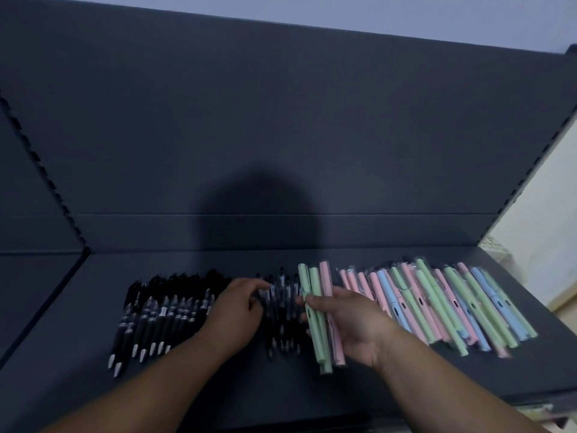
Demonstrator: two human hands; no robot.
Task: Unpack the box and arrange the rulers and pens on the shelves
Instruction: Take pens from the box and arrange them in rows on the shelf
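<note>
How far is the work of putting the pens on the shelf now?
Done: many black pens lie in a row on the shelf, and pastel pens lie in a row at the right. In hand: the right hand holds a few green and pink pens; the left hand rests on the black pens. Left: placing the held pens. No rulers or box are visible, so that part I cannot judge.

Probably shop: slotted shelving [281,385], pens [437,304]

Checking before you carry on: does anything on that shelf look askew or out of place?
Nothing damaged. The pastel pens on the right overlap untidily, fanned at mixed angles; the black pens lie in tidier rows. The right hand holds three pastel pens.
</note>
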